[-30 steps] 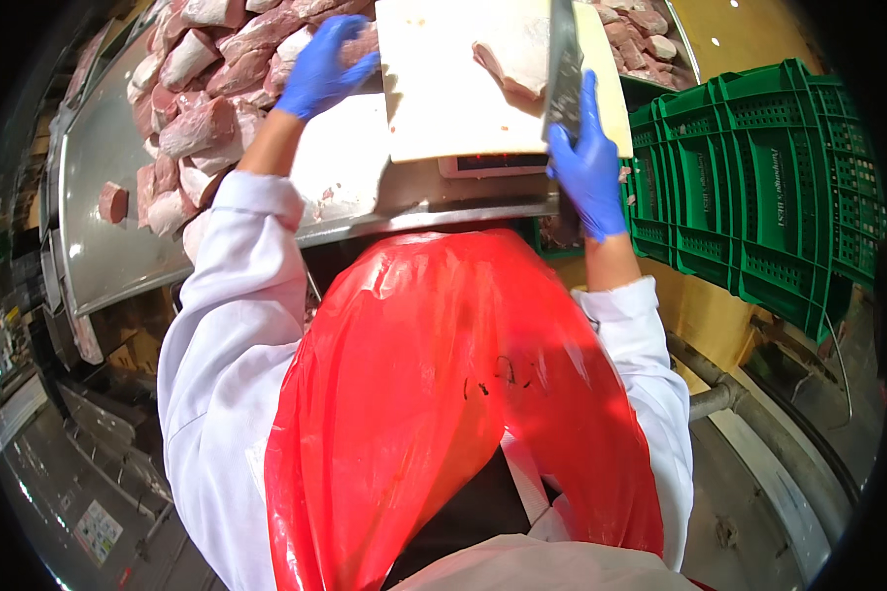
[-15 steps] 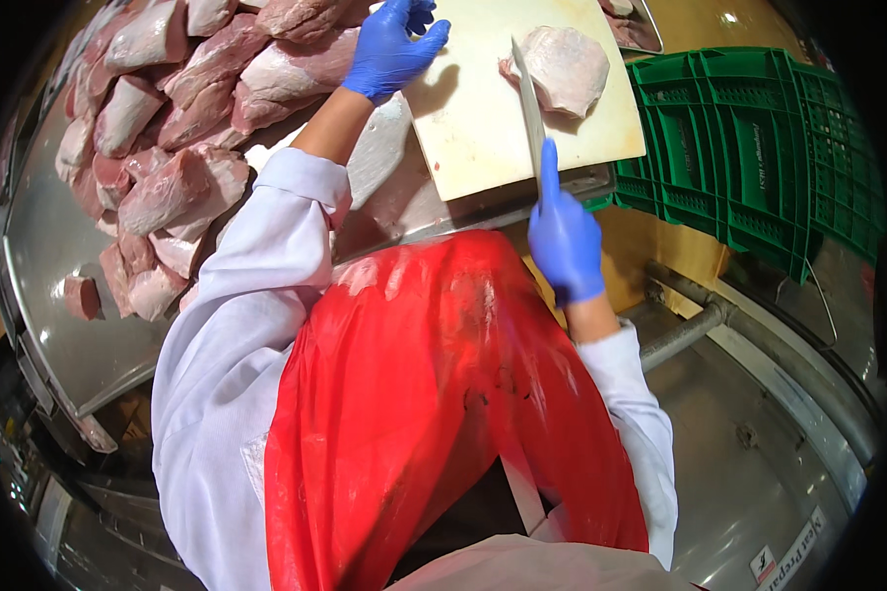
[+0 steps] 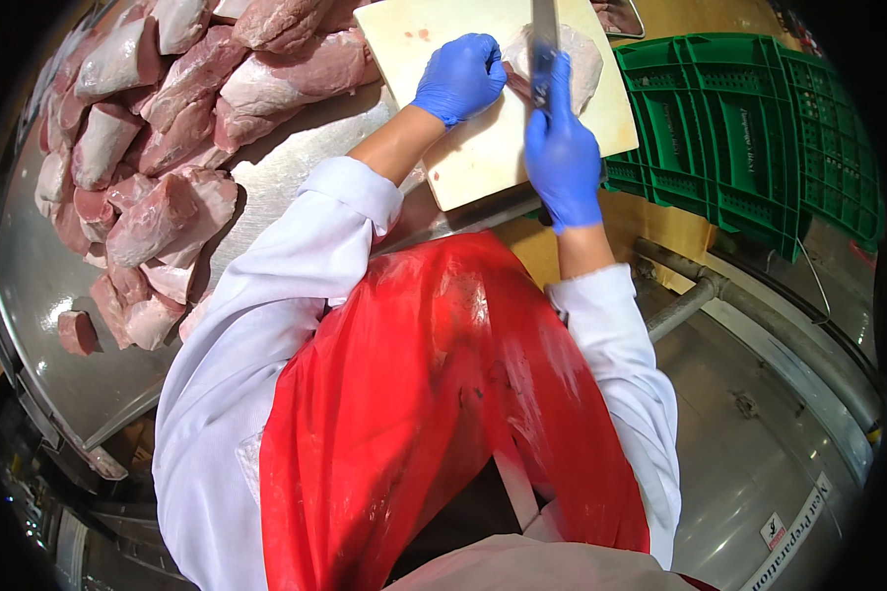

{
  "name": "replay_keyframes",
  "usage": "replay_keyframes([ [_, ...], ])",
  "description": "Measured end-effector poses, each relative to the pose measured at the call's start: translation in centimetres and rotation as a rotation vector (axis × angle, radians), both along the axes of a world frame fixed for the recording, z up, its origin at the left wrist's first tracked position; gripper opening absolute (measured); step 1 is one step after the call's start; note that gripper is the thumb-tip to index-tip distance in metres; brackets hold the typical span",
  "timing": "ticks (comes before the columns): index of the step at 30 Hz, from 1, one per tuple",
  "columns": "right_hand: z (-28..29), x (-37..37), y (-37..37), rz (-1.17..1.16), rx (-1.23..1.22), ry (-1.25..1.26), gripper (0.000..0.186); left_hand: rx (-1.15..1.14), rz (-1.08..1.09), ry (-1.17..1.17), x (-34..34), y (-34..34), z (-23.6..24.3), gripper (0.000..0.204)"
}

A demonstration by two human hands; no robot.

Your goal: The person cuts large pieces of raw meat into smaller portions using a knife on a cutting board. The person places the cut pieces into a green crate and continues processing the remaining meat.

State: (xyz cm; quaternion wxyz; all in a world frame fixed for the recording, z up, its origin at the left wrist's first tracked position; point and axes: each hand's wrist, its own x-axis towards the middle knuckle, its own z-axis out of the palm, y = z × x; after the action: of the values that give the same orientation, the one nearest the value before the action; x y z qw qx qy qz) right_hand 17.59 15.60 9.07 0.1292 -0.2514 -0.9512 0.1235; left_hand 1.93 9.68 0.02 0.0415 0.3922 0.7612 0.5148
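On the white cutting board lies a pale, fat-covered slab of meat. My right hand, gloved in blue, grips a knife with the forefinger stretched along it. The knife points away from me and passes over the meat's left part, blurred by motion; whether it touches is unclear. Beside the meat's left edge, my left hand, also blue-gloved, is closed with its fingers curled. Its fingertips are turned toward the meat, and what they pinch, if anything, is hidden.
A large heap of raw meat pieces covers the metal table on the left. One small chunk lies apart. Green plastic crates stand right of the board. A metal tray corner shows behind. Metal pipes run below the crates.
My left hand has moved right, from the board's left edge to beside the meat, and its fingers have curled. My right hand has moved forward, taking the knife farther over the meat.
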Motion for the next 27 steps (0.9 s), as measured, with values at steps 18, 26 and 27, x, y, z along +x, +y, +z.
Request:
replay_keyframes([
  [18, 4.2, 7.7, -4.5, 0.008, -0.180, -0.196, 0.075, -0.087, 0.097, 0.167, -3.7, -2.1, -0.6, 0.010],
  [26, 0.5, 2.7, -3.3, 0.011, -0.093, -0.465, 0.078, -0.163, 0.086, 0.233, -4.8, -2.1, -1.0, 0.011],
  [27, 0.8, 5.2, -3.8, 0.031, -0.126, -0.539, 0.080, -0.155, 0.110, 0.225, -5.5, -2.8, -1.0, 0.012],
])
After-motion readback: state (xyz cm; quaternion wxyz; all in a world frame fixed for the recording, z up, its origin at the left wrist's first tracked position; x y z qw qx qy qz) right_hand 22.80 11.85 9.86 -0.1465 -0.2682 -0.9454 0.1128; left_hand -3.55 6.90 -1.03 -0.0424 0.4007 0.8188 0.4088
